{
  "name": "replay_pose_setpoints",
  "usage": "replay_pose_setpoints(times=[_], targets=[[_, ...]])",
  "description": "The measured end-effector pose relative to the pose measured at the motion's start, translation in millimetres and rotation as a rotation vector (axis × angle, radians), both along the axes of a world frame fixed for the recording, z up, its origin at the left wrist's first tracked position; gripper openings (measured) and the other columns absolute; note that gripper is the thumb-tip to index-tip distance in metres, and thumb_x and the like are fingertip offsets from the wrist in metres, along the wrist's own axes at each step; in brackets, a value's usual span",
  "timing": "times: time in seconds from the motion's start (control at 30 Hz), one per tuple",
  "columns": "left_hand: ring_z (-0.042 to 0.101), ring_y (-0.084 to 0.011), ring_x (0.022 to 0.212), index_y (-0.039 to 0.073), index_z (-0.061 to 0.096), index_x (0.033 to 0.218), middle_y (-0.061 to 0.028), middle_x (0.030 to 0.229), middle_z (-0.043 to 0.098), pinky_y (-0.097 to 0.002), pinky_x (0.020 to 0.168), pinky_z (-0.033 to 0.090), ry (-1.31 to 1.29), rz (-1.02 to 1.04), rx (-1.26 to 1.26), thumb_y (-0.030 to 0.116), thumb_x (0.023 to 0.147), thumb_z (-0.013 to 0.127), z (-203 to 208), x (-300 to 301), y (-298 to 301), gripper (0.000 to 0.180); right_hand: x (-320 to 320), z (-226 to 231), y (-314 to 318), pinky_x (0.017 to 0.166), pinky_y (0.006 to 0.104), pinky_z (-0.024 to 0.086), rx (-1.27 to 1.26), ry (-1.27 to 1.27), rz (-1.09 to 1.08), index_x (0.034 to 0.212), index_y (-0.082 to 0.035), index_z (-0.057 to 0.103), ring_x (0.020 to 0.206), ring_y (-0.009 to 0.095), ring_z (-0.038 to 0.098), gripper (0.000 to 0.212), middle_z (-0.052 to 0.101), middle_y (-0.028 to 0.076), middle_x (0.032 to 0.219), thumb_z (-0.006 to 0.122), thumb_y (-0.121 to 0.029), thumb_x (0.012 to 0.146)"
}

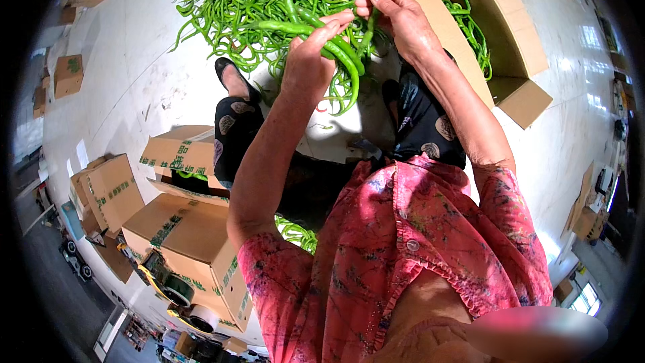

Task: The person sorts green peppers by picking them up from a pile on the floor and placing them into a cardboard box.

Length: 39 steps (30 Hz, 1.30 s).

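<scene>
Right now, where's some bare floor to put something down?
Bare floor shows between the pepper pile and the small box at far left, and right of the open box. Crowded: lower left, with cartons, and the pile itself.

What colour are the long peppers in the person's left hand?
Bright green; the long peppers in the left hand show best in the head view.

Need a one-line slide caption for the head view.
Left hand holds long green peppers, right hand another, near a pepper pile on the floor and an open cardboard box.
</scene>
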<state>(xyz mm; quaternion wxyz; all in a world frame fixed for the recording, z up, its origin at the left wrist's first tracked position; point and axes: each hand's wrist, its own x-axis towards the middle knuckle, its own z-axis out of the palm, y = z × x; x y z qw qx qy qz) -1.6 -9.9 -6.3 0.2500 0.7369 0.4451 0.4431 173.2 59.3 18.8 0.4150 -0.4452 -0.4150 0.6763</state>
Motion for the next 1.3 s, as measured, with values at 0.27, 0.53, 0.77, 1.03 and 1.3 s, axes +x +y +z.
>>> replay_pose_setpoints(times=[0.27,0.53,0.77,1.03,1.3], targets=[[0.064,-0.0216,0.099,0.001,0.049,0.132,-0.0134,0.113,0.065,-0.0303,0.084,0.053,-0.156,0.087,-0.161,-0.003,0.097,0.045,5,1,-1,0.036,-5,-5,-22,0.078,0.0245,0.043,0.017,-0.089,0.456,0.102,-0.002,0.062,0.085,0.009,0.052,0.023,0.06,0.0,0.09,0.055,-0.024,0.098],[0.06,-0.0295,0.11,0.001,0.039,0.138,-0.0224,0.122,0.057,-0.042,0.1,0.046,-1.184,-0.072,-0.824,0.028,0.103,0.04,14,3,4,0.044,1,-16,-13,0.073,0.0255,0.053,-0.231,0.231,0.355,0.107,-0.002,0.061,0.081,0.012,0.061,0.021,0.064,0.004,0.092,0.059,-0.02,0.096],[0.062,-0.0215,0.098,-0.001,0.044,0.133,-0.0196,0.114,0.062,-0.0327,0.083,0.051,-1.183,0.115,-0.751,0.018,0.102,0.043,40,-10,0,0.036,46,-3,17,0.072,0.0257,0.054,-0.251,0.623,0.31,0.121,0.005,0.055,0.08,0.012,0.063,0.033,0.066,0.007,0.099,0.056,-0.017,0.097],[0.038,-0.0073,0.062,-0.007,0.049,0.127,0.0007,0.069,0.047,-0.0212,0.059,0.03,-0.548,-0.174,-0.625,0.023,0.097,0.049,65,-1,-9,0.043,70,23,12,0.075,0.022,0.052,-0.029,0.105,0.235,0.116,-0.001,0.061,0.079,0.009,0.06,0.026,0.065,0.003,0.096,0.061,-0.016,0.095],[0.049,-0.0099,0.069,-0.002,0.051,0.126,-0.005,0.082,0.058,-0.0247,0.066,0.041,-0.799,0.156,-0.48,0.022,0.099,0.051,52,-12,2,0.036,107,65,33,0.07,0.0276,0.053,0.139,0.019,-0.138,0.104,0.0,0.059,0.074,0.014,0.06,0.014,0.062,0.006,0.086,0.049,-0.006,0.097]])
